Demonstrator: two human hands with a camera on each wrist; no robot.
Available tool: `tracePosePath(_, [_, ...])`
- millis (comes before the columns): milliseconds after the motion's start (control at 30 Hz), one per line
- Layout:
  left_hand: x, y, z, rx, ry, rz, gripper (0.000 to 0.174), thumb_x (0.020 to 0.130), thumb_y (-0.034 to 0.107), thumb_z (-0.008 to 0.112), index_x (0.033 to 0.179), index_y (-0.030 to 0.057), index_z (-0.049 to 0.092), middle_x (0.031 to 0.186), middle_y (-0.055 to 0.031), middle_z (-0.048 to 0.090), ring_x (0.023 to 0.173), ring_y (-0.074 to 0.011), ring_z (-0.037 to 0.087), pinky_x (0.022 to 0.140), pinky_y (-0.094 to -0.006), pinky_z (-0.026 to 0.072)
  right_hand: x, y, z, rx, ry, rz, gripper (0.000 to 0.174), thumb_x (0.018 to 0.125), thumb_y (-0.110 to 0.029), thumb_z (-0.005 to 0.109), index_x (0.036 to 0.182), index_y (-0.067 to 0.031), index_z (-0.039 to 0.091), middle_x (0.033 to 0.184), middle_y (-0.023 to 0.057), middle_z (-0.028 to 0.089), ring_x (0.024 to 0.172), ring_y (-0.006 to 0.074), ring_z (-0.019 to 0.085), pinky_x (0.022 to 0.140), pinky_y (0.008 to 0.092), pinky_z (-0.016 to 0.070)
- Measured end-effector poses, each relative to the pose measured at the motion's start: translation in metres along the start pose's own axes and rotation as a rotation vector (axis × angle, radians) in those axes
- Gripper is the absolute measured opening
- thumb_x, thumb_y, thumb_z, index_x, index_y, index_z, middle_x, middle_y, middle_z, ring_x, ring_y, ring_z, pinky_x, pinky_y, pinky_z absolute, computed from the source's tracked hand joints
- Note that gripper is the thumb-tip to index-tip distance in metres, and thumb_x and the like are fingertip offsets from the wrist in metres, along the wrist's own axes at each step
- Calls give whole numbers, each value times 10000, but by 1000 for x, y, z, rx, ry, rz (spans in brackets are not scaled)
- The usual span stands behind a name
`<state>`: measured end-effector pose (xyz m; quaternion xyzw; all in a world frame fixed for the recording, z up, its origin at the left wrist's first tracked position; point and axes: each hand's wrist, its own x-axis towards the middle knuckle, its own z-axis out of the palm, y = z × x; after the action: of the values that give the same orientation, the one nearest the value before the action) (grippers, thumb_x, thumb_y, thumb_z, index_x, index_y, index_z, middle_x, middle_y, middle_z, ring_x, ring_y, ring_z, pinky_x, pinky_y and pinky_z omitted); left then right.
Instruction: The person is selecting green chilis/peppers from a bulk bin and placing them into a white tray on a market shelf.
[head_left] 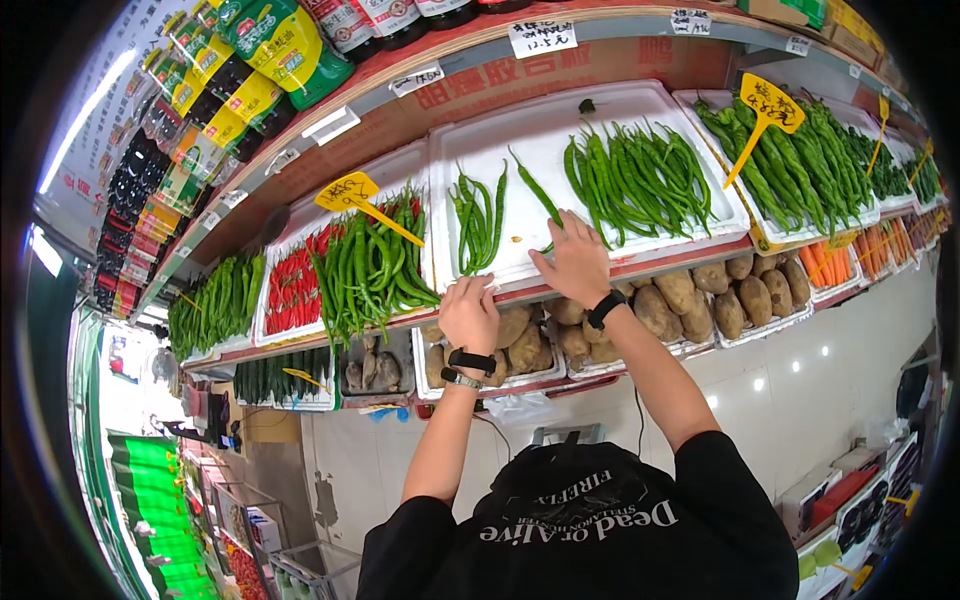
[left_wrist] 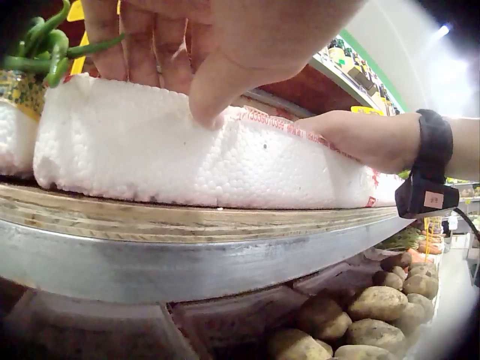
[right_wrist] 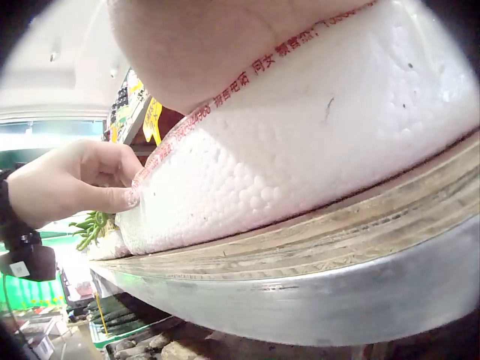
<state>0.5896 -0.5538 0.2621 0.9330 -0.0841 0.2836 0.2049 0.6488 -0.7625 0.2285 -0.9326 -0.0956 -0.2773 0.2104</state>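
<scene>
My left hand (head_left: 470, 318) grips the front wall of a white foam tray (head_left: 520, 262); in the left wrist view its thumb (left_wrist: 206, 101) lies against the outer face and the fingers reach over the rim. Over the same rim, my right hand (head_left: 577, 265) lies with thumb and fingers spread. Its fingers overlap the lower end of a single long green chili pepper (head_left: 533, 188). Left of that pepper lies a small row of green chili peppers (head_left: 480, 218); to the right is a larger row of them (head_left: 640, 180). The right fingertips are hidden in the right wrist view.
Red chili peppers (head_left: 292, 285) and more green peppers (head_left: 368, 262) fill the neighbouring trays, with yellow price signs (head_left: 772, 105) among them. Potatoes (head_left: 675, 295) sit on the level below the shelf edge (left_wrist: 225, 255). Bottles (head_left: 215, 65) line the upper shelf.
</scene>
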Motion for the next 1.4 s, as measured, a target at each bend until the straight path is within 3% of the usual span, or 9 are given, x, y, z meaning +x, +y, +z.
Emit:
tracePosePath(400, [3,-11,1,-32,-41,5,146,830,92,788,965,144,768,937,-50,693,934,-300,671,809,-431,543,10,-8,-19,157,-149,205,685,882,-414,769,1351,60,611,1496,213,539,1175,423,654,1003,482,526])
tracePosePath(600, [1,-20,12,-56,8,12,185,801,65,785,954,168,773,934,-37,693,941,-294,682,801,-436,554,16,-1,-25,321,-171,241,742,861,-287,821,1459,53,543,1637,155,396,1331,371,588,1068,438,510])
tracePosePath(800, [2,-23,14,-78,4,26,162,813,70,767,951,153,761,946,-45,694,969,-297,686,817,-441,563,-5,-17,-45,315,125,-146,725,929,-122,724,1541,95,402,1645,231,348,1486,421,424,1223,445,388])
tracePosePath(867, [0,-28,18,-83,-27,41,168,830,86,766,988,142,761,951,-59,693,984,-303,686,832,-446,567,-26,-43,-62,250,57,-190,781,895,-41,723,1589,37,374,1663,230,333,1506,433,397,1231,475,389])
tracePosePath(1000, [-6,-16,-6,-348,-147,-64,324,1000,211,652,1268,38,708,1165,-229,737,1065,-413,702,924,-484,563,-71,-85,-74,150,-64,-256,759,878,-69,723,1540,112,399,1644,268,361,1498,443,414,1213,463,413])
tracePosePath(1100, [-27,10,-35,-688,-144,-119,370,1089,274,564,1255,-38,673,1147,-278,734,1073,-415,727,921,-431,565,-102,-102,-67,162,-26,-398,728,849,-62,729,1491,133,448,1596,277,413,1485,443,433,1217,506,397])
tracePosePath(1200, [-38,12,-31,-1146,-332,-297,292,1105,213,562,1138,-60,658,1145,-209,779,987,-252,769,871,-346,582,-122,-118,-64,199,-19,-431,623,837,-61,725,1398,136,537,1553,272,465,1491,429,430,1218,520,399])
tracePosePath(1300, [-40,-8,-26,-1176,-424,-356,237,1105,156,559,1106,-63,650,1129,-185,784,970,-196,756,868,-317,587,-124,-119,-64,153,-87,-497,510,857,-83,722,1324,93,617,1546,239,499,1477,389,461,1224,511,400])
tracePosePath(1400, [-26,-15,-77,-1003,-439,-299,221,1103,134,554,1122,-68,639,1072,-179,784,954,-208,762,857,-319,597,-112,-111,-74,263,-80,-688,484,850,-92,733,1318,7,660,1536,189,538,1449,352,508,1213,501,419])
